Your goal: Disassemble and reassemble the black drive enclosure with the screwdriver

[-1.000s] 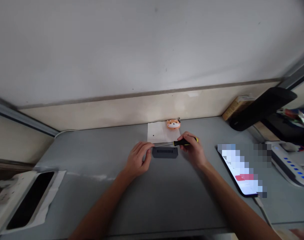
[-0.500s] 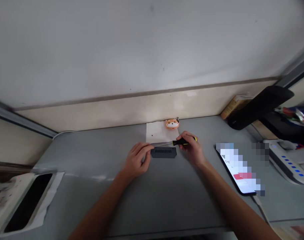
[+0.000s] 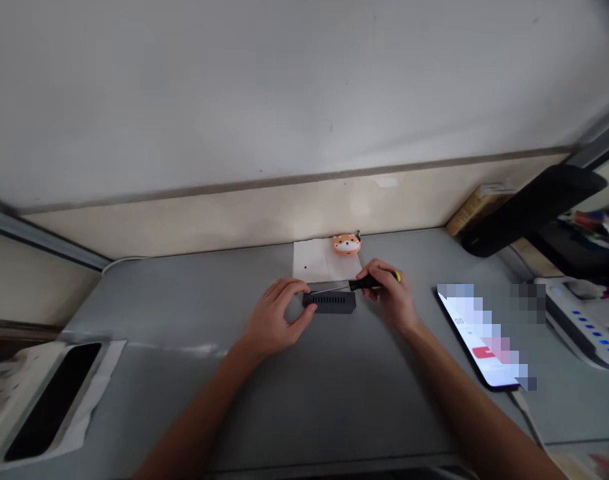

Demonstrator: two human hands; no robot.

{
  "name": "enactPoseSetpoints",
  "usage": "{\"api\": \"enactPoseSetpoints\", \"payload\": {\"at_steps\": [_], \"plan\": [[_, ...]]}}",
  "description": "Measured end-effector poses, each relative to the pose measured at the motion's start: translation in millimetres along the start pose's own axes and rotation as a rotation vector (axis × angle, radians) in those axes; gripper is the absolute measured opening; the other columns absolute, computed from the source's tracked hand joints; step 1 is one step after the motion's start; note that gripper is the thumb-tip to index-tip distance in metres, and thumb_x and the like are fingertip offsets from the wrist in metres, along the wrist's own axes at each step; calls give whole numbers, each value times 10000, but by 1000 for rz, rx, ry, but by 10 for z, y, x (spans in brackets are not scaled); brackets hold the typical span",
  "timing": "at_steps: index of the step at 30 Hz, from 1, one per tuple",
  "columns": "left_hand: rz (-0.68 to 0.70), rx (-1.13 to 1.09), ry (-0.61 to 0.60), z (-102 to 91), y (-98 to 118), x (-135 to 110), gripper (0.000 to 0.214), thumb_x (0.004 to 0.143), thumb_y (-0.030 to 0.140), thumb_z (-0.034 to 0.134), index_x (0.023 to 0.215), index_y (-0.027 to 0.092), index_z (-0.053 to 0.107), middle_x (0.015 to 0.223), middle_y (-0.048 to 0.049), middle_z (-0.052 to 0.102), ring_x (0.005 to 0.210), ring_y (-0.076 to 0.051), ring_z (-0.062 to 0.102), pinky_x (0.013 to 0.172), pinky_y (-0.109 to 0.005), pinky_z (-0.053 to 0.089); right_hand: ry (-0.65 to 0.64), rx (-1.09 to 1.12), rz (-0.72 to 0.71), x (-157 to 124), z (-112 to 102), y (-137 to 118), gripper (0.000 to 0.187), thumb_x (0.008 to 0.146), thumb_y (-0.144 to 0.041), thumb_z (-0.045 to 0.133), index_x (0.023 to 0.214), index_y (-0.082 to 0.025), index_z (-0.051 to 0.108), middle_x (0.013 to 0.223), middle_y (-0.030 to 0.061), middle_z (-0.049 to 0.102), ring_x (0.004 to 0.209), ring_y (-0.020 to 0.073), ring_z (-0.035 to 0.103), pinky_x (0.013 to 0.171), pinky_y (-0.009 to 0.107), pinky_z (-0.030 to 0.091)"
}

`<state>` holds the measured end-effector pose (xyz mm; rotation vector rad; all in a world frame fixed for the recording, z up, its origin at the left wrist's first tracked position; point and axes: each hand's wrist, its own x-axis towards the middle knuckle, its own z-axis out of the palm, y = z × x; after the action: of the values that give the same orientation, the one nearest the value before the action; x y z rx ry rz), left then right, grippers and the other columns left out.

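A small dark grey box (image 3: 334,303) with a row of slots along its face lies on the grey desk. My left hand (image 3: 279,315) grips its left end between thumb and fingers. In my right hand (image 3: 390,293) is a screwdriver (image 3: 367,283) with a black and yellow handle, its thin shaft pointing left along the box's top edge. The tip is close to my left fingertips; whether it touches the box I cannot tell. Just behind lies a white sheet of paper (image 3: 311,260) with a tiny dark speck on it. An orange animal-faced case (image 3: 347,245) sits on the paper's far right part.
At the right lies a lit phone (image 3: 479,353) with a cable, near a white power strip (image 3: 584,327) with blue lights. A black cylinder (image 3: 529,210) leans by a book (image 3: 477,208) at the back right. A dark phone (image 3: 54,403) rests on the left.
My left thumb has moved from beside the box onto its front face, so the left hand now pinches the box's end. The screwdriver stays in my right hand, slightly shifted. The view has shifted slightly.
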<state>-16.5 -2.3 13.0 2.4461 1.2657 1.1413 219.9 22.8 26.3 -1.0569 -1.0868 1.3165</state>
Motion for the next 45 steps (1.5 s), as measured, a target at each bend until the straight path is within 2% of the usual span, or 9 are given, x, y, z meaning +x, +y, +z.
{"api": "enactPoseSetpoints", "payload": {"at_steps": [12,19,24,28,31,35,40,43,45], "plan": [[-39,-38,-45,29,-25,-19,152,936,314,644,1046,225,588,961,-48,696,882,-195,682,824,-337,562,23,-1,-9,-5,11,3,312,774,-501,670,649,-216,694,570,15,544,502,136,471,470,271,320],[15,54,-21,55,-88,-51,186,971,382,627,1072,227,609,946,-51,720,877,-202,706,813,-346,578,19,-3,-17,-8,2,43,310,802,-493,660,667,-217,705,565,13,536,522,143,481,484,273,327],[126,134,31,54,-104,-51,185,993,395,606,1031,215,621,945,-62,746,847,-198,728,788,-336,585,21,3,-23,-5,0,27,310,786,-492,665,652,-214,695,556,6,537,511,136,474,475,265,313],[196,172,41,22,-85,-8,161,1007,368,588,994,209,613,873,-48,746,773,-184,725,741,-319,577,71,-58,-7,29,1,-7,354,787,-551,658,672,-217,683,547,-1,540,506,136,465,482,267,325],[256,211,34,-10,-62,35,150,1010,342,576,955,206,609,842,-43,741,730,-175,714,716,-306,568,79,-230,-21,64,27,17,342,815,-554,652,767,-219,703,603,-8,588,552,140,498,546,272,393],[339,254,63,-50,-57,71,129,1003,301,576,929,199,599,810,-43,735,711,-175,706,697,-301,560,2,-347,-65,93,78,133,351,838,-551,628,884,-212,709,845,39,726,736,178,629,698,303,486],[312,243,50,-97,-97,72,104,995,286,574,940,198,588,815,-40,729,726,-178,703,716,-306,559,-73,-391,-69,94,112,232,381,872,-550,583,976,-213,726,962,65,764,886,211,673,814,332,512],[292,217,37,-119,-117,63,88,994,285,558,977,200,575,837,-46,731,733,-182,699,717,-313,556,-84,-395,-59,85,118,206,396,859,-569,603,981,-216,735,958,64,765,853,212,665,777,330,510],[280,213,50,-126,-112,53,97,985,269,544,1037,192,573,887,-66,742,774,-198,709,746,-334,554,-68,-374,-19,82,113,160,433,846,-603,612,994,-216,739,895,56,757,706,184,621,665,312,490]]}}
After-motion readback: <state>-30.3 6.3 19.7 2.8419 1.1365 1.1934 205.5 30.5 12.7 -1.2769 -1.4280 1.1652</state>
